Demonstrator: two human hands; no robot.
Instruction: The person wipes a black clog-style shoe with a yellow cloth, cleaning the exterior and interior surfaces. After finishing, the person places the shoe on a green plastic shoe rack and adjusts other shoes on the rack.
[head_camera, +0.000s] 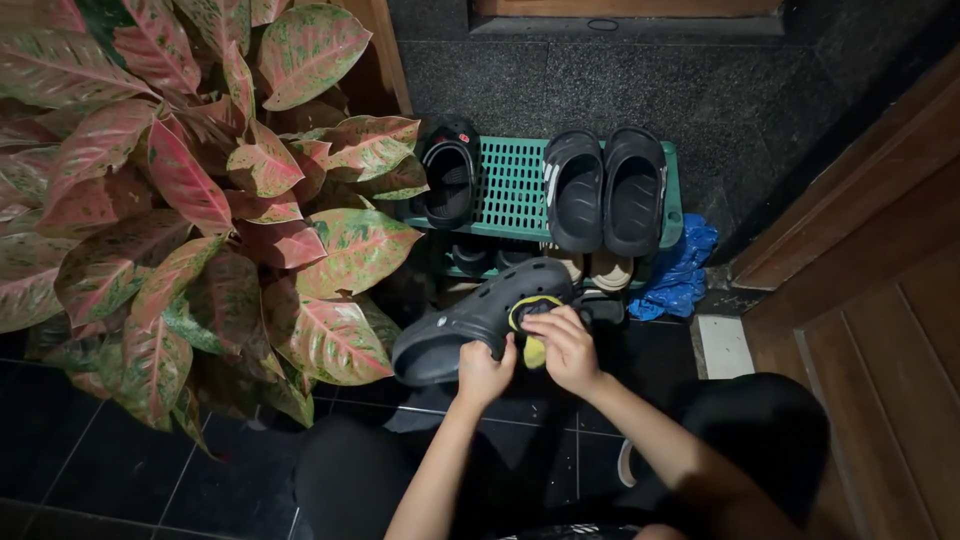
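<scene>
Head view, looking down. I see the left hand (484, 372) with its fingers clenched around the heel end of a dark grey clog (480, 318), holding it off the floor above the knees and in front of the shoe rack (515, 185). The right hand (567, 348) has its fingers closed on a yellow cloth (533, 330), pressed against the clog's opening.

Step in hand, as I judge it: wiping the clog, with the cloth at work around the rim of the opening. The next move calls for a steady grip from the left hand while the right draws the cloth along surfaces not yet covered, probably turning the clog to reach them.

Count: one clog held; one yellow cloth. On the green rack's top tier, one pair of black slides (605, 190) at right and a single black clog (449, 175) at left. The lower tier holds more footwear, too dark to count. One crumpled blue bag (680, 270) lies just beside the rack at right. One potted plant with pink-and-green leaves (200, 190) stands at left.
</scene>
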